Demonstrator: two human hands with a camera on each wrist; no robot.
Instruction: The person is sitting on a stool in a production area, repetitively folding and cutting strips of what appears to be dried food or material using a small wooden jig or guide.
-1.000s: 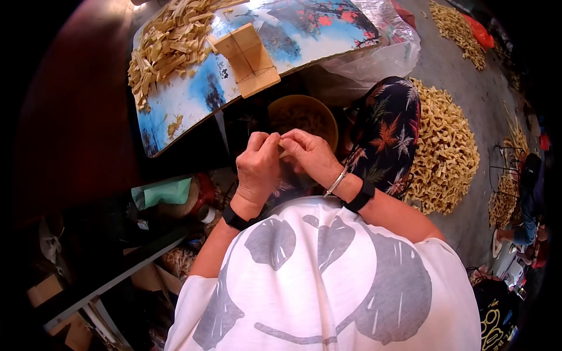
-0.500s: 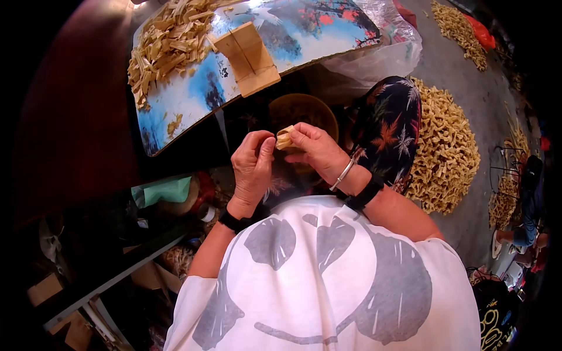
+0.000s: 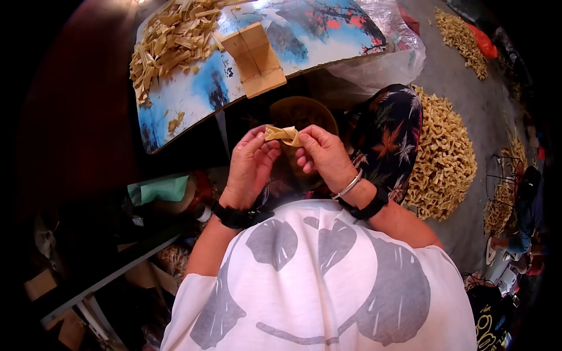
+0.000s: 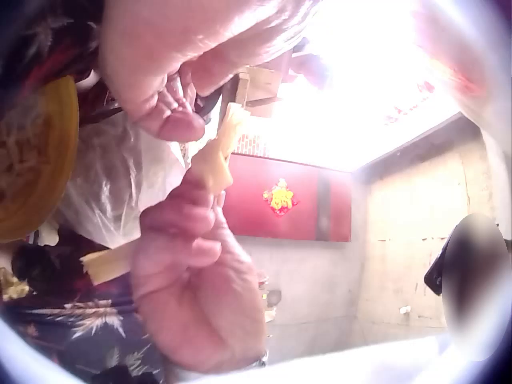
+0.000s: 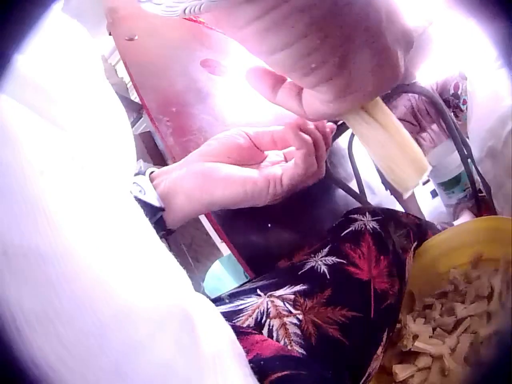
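Between the fingertips of both hands, above the lap, is a pale yellow folded strip (image 3: pixel 283 136), twisted at its middle. My right hand (image 3: pixel 326 155) pinches its right end with thumb and forefinger, other fingers curled. My left hand (image 3: pixel 250 164) has its thumb and fingers at the left end. In the left wrist view, the folded piece (image 4: pixel 212 166) rises from the right fingertips, and a straight strip end (image 4: pixel 108 264) juts from that hand's other side. The right wrist view shows a flat strip (image 5: pixel 392 148) sticking out past the right hand.
A yellow bowl (image 5: pixel 472 238) of small folded pieces stands beyond the hands. The painted table (image 3: pixel 199 120) bears a heap of strips (image 3: pixel 167 50) and an angled wooden stand (image 3: pixel 254 58). A large pile of folded pieces (image 3: pixel 442 158) lies on the floor at right, beside the patterned trouser leg (image 3: pixel 389 128).
The hands were together, then parted with the strip in the right hand. Now the strip spans between both hands' fingertips, drawn out wider and lying level. The head view has shifted slightly.
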